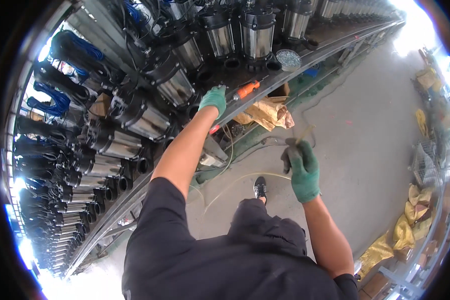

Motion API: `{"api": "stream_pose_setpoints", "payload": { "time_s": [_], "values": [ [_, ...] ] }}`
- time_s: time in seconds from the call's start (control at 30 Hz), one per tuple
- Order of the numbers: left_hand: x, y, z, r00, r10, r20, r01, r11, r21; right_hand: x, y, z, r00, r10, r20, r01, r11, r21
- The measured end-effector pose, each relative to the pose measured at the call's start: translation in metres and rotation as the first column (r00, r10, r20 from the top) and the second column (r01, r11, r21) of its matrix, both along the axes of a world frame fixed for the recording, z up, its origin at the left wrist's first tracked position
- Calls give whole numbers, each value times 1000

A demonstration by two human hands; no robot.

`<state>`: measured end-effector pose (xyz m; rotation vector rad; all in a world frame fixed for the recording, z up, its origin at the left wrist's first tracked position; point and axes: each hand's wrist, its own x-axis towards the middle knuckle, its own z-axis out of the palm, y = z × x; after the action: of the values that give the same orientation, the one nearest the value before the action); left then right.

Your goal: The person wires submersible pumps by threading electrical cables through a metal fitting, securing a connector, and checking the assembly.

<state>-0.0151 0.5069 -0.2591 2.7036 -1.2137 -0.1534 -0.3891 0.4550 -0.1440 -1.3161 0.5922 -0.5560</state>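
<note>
My left hand point(212, 100), in a green work glove, is at the bench edge beside the black bases of the steel pumps. Its fingers are curled, and what they hold, if anything, is too small to make out. Just right of it lies an orange power tool point(247, 90). My right hand point(303, 171), in a green glove with dark fingertips, is raised over the floor and closed on a thin yellowish hose point(242, 177). The hose's blurred end sticks up past the fingers, while the rest curves away left toward the bench.
Several steel-and-black pumps point(257, 37) stand in rows along the bench point(325, 56), with coiled blue cables point(57, 100) at left. A round tray of small metal parts point(288, 60) sits at the bench edge. Below hangs golden wrapping point(267, 114). Golden sacks point(404, 232) lie at right.
</note>
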Motion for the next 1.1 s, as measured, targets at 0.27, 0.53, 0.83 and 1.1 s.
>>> {"api": "stream_pose_setpoints", "payload": {
  "time_s": [0.27, 0.53, 0.83, 1.1],
  "values": [
    [62, -82, -50, 988, -82, 128, 23, 912, 410, 52, -119, -2, 984, 157, -84, -143, 978, 151],
    [75, -112, -67, 998, -5, 67, -28, 879, 475, 109, -223, -46, 938, 343, -49, -322, 917, 235],
    [69, -83, -70, 893, 433, -124, -404, 891, 206, 191, -315, -52, 728, 673, -131, -686, 717, -127],
    [-107, -122, 111, 410, -309, -858, -865, 166, -473, 217, -310, -19, 414, 910, -12, -847, 380, -372]
  ]
}}
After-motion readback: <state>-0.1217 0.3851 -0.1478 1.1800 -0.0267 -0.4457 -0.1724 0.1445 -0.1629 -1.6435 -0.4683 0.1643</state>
